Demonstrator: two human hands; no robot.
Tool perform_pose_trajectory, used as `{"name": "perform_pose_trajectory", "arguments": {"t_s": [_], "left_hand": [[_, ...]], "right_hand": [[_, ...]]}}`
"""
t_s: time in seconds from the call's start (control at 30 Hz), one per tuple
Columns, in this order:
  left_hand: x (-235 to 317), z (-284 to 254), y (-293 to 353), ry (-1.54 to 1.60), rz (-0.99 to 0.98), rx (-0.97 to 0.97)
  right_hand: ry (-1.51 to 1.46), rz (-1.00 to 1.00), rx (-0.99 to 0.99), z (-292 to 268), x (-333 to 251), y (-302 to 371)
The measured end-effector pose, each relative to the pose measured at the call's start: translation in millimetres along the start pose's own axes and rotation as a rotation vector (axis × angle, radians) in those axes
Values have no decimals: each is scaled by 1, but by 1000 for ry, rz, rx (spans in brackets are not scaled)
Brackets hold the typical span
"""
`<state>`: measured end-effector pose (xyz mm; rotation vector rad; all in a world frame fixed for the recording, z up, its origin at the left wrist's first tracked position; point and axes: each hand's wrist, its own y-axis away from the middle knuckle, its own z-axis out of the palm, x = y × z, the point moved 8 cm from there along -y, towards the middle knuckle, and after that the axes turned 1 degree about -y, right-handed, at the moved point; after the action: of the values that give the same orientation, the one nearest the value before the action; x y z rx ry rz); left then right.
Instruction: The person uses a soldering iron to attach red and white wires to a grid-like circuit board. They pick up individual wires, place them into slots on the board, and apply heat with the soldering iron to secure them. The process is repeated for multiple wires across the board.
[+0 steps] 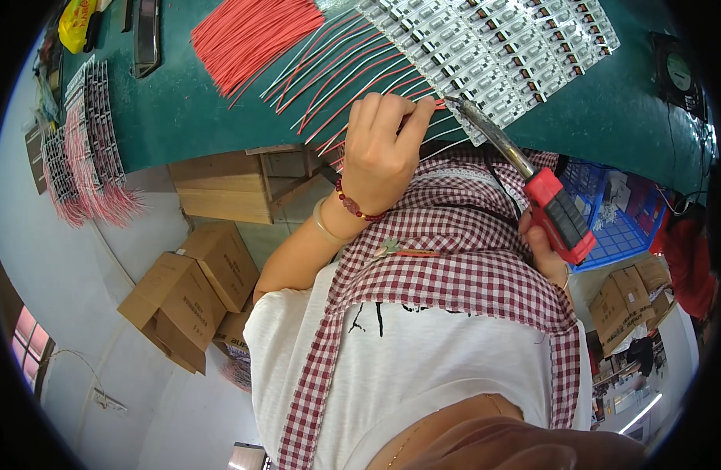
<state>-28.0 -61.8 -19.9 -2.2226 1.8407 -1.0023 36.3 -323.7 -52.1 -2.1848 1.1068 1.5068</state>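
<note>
My left hand [380, 141] is closed in a pinch on a red wire [435, 103] at the near left edge of a panel of small circuit boards [494, 59]. My right hand [539, 249] grips the red and black handle of a soldering iron [560, 215]. The iron's metal tip points up and left, close to the pinched wire's end; whether they touch I cannot tell. Several red and white wires [333, 66] run out leftward from the panel's edge. Some wires pass behind my left hand and are partly hidden.
A thick bundle of red wires [255, 43] lies left of the panel on the green tabletop [168, 110]. Wired boards [94, 133] hang over the table's left edge. A phone-like dark slab [146, 35] and a black round-faced device [678, 72] sit farther out. A blue basket [611, 247] stands right; cardboard boxes [176, 294] lie lower left.
</note>
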Motion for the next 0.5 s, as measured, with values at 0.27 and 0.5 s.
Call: {"name": "perform_pose_trajectory", "arguments": {"t_s": [0.27, 0.5], "left_hand": [[0, -1, 0, 3, -8, -3], [-1, 0, -1, 6, -7, -3]], "right_hand": [[40, -27, 56, 2, 2, 0], [-208, 94, -6, 0, 9, 5]]}}
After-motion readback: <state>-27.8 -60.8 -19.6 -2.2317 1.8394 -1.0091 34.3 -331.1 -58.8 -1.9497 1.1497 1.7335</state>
